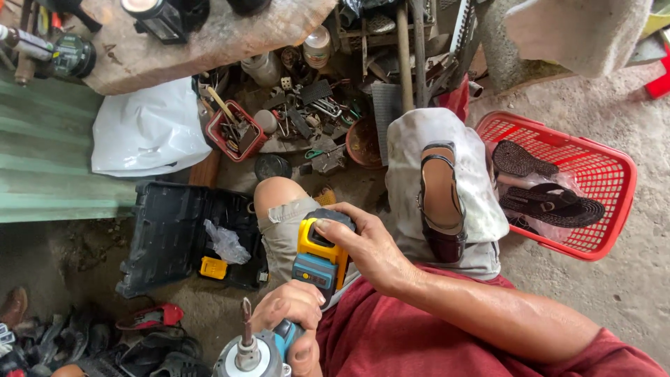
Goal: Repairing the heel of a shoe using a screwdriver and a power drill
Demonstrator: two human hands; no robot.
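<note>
The left hand (289, 318) wraps the cordless drill (276, 342) low over the lap, fingers curled tight; the right hand (363, 248) clamps its yellow battery pack (317, 255) — open black case (174, 237) lies left, red basket (600, 167) right.

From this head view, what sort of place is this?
Likely a small shoe-repair workshop: a dark shoe on the person's knee, sandals in a red basket, loose hand tools scattered on the floor.
</note>
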